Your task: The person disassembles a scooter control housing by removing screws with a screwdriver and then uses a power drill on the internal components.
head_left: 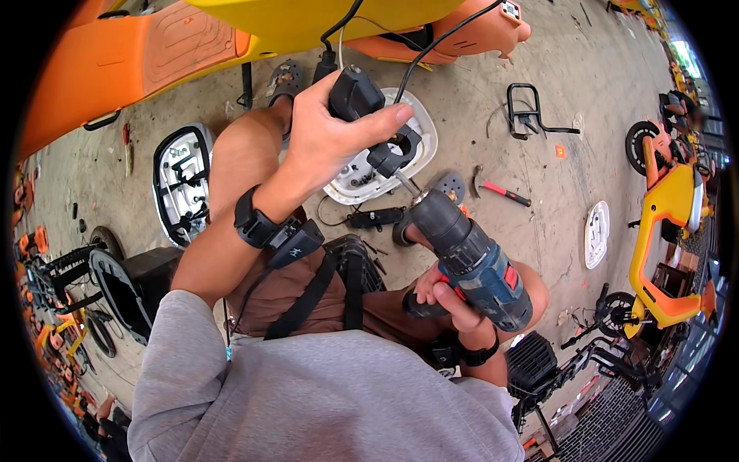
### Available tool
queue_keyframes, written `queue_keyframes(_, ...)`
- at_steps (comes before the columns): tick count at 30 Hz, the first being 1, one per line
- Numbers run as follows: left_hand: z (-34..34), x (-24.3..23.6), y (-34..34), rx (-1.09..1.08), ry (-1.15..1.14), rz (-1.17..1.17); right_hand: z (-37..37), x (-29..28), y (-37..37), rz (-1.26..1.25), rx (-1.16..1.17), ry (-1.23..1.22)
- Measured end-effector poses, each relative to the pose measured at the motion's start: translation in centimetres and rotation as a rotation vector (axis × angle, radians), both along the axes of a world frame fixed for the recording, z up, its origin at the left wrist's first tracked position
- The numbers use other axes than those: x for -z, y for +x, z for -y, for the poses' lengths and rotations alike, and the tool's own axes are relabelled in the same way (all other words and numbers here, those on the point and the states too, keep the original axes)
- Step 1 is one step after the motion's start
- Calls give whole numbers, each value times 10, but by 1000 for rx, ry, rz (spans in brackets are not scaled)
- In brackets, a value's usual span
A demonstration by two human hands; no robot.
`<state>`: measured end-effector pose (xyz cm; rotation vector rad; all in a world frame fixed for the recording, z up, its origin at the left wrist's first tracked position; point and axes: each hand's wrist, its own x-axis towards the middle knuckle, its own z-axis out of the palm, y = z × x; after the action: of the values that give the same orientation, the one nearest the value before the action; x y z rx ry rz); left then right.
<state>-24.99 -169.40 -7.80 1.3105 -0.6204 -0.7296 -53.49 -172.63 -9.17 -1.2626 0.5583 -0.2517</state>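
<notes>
My left hand (327, 135) is closed around a black plastic unit (356, 94) with cables coming from its upper end. A black ring clamp (394, 158) sits at the unit's lower end, below my thumb. My right hand (454, 299) grips a blue and black cordless drill (481, 269) by its handle. The drill's bit (406, 182) points up and left, its tip at the clamp; whether it sits in a screw I cannot make out. Behind the clamp, a white shell-shaped cover (426, 127) lies on the floor with small dark parts in it.
A yellow and orange vehicle body (208, 42) spans the top. A red-handled hammer (500, 187) and a black tube frame (526, 108) lie at right. A white-rimmed cover (157, 173) lies at left. A black box (373, 219) lies between my feet; a white panel (596, 235) lies farther right.
</notes>
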Motion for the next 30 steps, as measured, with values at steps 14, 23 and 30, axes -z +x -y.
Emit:
queue_keyframes(14,0,2,1,-27,2,93,-3,-7,4,74,60,233)
queue_keyframes(23,0,3,1,-14,3,65,-2,2,3,114,66,262)
queue_keyframes(30,-1,1,0,-8,5,66,-2,3,3,123,62,261)
